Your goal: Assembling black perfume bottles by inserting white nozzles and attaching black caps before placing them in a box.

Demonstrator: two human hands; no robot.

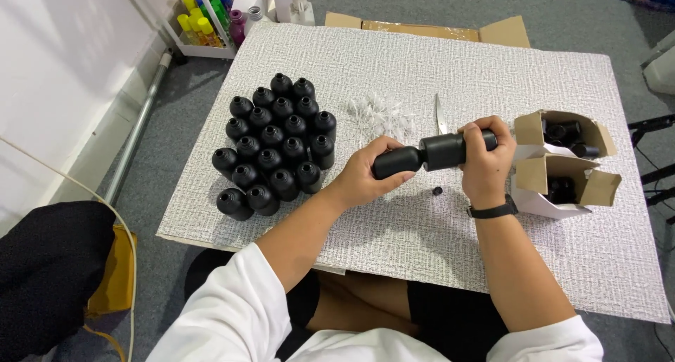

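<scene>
My left hand (371,171) grips a black plastic bottle (395,161) lying sideways above the white textured table (422,228). My right hand (485,162) grips a second black bottle (444,150), pressed mouth to mouth against the first. A small black cap (437,190) lies on the table just below the two bottles. To the left stands a tight cluster of several upright open black bottles (275,144).
Two open cardboard boxes (562,158) with black bottles inside sit at the right. A pile of small white plastic pieces (383,116) and a knife blade (439,114) lie behind my hands. A flattened carton (429,30) and a rack of coloured bottles (207,17) stand at the back.
</scene>
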